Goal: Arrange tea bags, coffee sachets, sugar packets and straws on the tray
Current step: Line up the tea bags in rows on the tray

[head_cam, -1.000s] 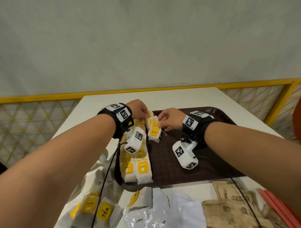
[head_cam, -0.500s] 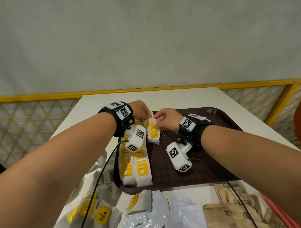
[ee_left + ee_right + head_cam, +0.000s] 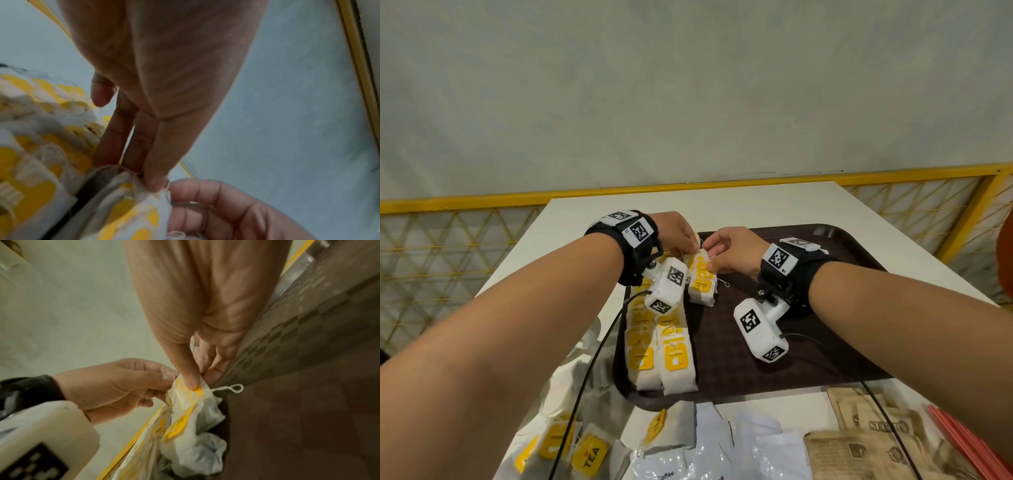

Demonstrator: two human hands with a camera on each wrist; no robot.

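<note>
Both hands pinched the far end of a small stack of white paper tea bags with yellow tags (image 3: 701, 281), left hand (image 3: 674, 234) and right hand (image 3: 732, 251), over the dark brown plastic tray (image 3: 808, 359), beside 2 rows of tea bags (image 3: 659, 346) along its left edge.

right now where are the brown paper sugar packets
In the head view, the brown paper sugar packets lie on the white table, off the dark brown tray, at the near right between white coffee sachets and red straws.

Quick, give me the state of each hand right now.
Left hand: pinching the top of the tea bag bundle over the tray.
Right hand: fingers pinching the same tea bag bundle.
</note>
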